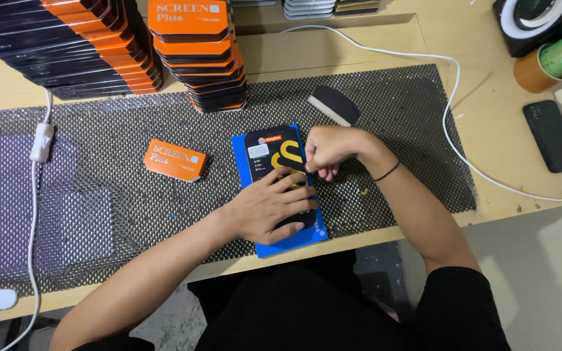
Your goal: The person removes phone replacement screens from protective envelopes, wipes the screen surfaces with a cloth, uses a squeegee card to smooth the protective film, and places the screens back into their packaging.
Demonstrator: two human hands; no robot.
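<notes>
A black phone with a yellow curved graphic on its screen lies on a blue pad on the dark mesh mat. My left hand rests flat on the lower half of the phone, fingers spread. At the phone's right edge my right hand is curled, with its fingertips pinched; what they pinch is too small to tell. A black band circles that wrist.
A small orange box lies left of the pad. Stacks of orange and black boxes stand at the back. A black squeegee card, a white cable, a second black phone and a tape roll sit to the right.
</notes>
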